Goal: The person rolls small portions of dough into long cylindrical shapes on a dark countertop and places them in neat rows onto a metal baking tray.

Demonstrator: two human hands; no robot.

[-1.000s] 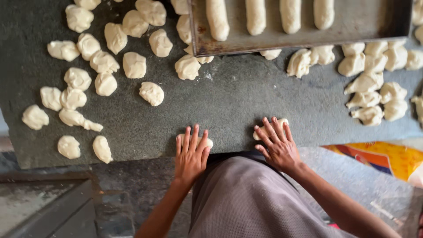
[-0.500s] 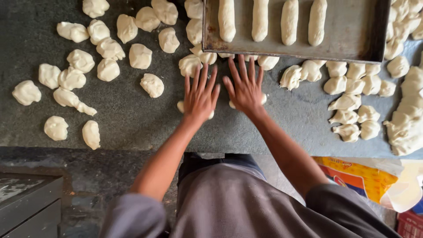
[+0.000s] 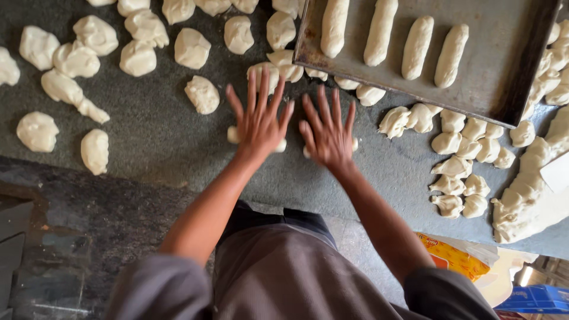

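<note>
My left hand point(image 3: 259, 120) lies flat, fingers spread, on a dough piece point(image 3: 233, 135) whose ends show at either side of the palm. My right hand point(image 3: 328, 131) presses flat on a second dough piece point(image 3: 354, 144) just beside it. Both rest on the dark grey stone counter point(image 3: 160, 133). Just beyond my fingertips a metal baking tray point(image 3: 492, 77) holds several long rolled dough sticks point(image 3: 380, 32) side by side.
Many loose dough lumps point(image 3: 191, 47) lie scattered across the counter to the left and far side. More small lumps point(image 3: 468, 160) cluster at the right, beside a large dough mass point(image 3: 527, 201). A yellow bag point(image 3: 453, 258) sits below the counter edge at the right.
Both hands have slid from the counter's near edge out toward the tray, rolling the dough pieces under the palms. They now sit slightly nearer than half a second ago.
</note>
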